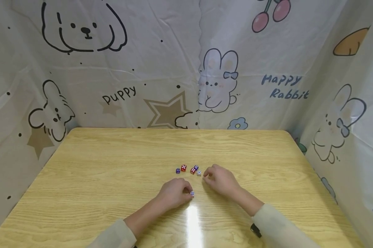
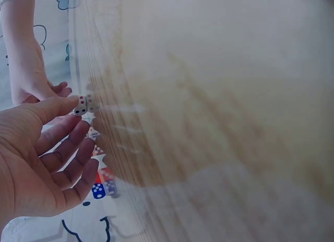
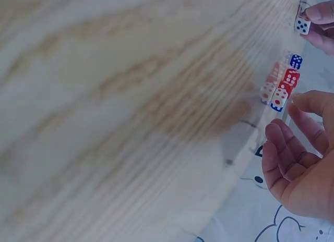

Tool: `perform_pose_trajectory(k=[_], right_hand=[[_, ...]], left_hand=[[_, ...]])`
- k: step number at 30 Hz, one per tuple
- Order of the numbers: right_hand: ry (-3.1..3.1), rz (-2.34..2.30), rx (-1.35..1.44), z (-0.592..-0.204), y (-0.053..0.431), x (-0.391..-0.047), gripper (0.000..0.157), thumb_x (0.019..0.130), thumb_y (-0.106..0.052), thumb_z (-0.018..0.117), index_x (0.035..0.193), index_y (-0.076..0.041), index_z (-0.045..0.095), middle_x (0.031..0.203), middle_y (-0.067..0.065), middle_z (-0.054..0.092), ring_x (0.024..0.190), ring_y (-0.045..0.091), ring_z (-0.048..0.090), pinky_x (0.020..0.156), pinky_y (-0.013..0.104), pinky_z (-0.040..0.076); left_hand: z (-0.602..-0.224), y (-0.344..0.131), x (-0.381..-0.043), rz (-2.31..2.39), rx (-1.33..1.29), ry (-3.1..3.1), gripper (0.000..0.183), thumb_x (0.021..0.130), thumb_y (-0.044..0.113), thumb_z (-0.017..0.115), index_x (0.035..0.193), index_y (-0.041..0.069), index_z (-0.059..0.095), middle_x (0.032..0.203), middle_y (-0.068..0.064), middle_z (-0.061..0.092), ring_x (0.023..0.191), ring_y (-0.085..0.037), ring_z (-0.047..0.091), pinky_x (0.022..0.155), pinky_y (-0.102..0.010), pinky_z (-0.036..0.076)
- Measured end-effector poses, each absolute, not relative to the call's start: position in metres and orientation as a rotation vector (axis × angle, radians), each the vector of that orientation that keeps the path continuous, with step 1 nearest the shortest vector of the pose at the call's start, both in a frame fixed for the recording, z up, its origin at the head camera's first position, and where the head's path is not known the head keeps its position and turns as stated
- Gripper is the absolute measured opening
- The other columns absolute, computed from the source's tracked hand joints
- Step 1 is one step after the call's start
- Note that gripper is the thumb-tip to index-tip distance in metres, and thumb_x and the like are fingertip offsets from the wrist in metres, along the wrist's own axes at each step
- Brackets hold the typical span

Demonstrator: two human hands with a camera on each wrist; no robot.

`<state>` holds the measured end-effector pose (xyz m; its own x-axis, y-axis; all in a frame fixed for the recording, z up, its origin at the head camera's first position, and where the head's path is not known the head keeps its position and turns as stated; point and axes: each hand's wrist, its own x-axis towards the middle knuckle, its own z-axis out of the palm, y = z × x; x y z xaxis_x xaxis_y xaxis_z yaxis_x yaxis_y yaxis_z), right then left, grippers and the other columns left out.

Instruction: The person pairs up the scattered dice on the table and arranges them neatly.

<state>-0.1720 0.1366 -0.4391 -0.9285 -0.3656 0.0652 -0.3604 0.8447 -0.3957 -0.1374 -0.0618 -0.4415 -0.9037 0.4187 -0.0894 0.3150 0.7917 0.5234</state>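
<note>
My left hand (image 1: 176,193) pinches a white die (image 1: 192,194) by thumb and fingertip, low over the table in front of the other dice. That die (image 3: 302,25) shows a five-dot face in the right wrist view. My right hand (image 1: 221,179) holds nothing; its fingers are loosely bent just right of a second white die (image 1: 199,173). Against that die stand a red die (image 1: 193,171) and a blue die (image 1: 196,167). Slightly left are another red die (image 1: 183,168) and another blue die (image 1: 178,171).
The dice lie on a wood-grain table (image 1: 118,155), with a bright light reflection near its front. A cartoon-printed cloth (image 1: 167,62) hangs behind the table and along both sides. A small black object (image 1: 256,230) shows at the right sleeve.
</note>
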Motion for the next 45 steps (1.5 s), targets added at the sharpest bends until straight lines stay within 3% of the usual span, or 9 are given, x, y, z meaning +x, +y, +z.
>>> perform_pose_trajectory(k=[45], right_hand=[[2.952, -0.703, -0.532, -0.444, 0.124, -0.194, 0.016, 0.080, -0.025, 0.072, 0.089, -0.012, 0.070, 0.080, -0.001, 0.060, 0.072, 0.011, 0.054, 0.065, 0.028, 0.047]], left_hand=[[-0.441, -0.062, -0.136, 0.776, 0.578, 2.777, 0.013, 0.079, 0.027, 0.073, 0.087, 0.017, 0.071, 0.082, 0.006, 0.062, 0.074, -0.006, 0.053, 0.065, -0.024, 0.044]])
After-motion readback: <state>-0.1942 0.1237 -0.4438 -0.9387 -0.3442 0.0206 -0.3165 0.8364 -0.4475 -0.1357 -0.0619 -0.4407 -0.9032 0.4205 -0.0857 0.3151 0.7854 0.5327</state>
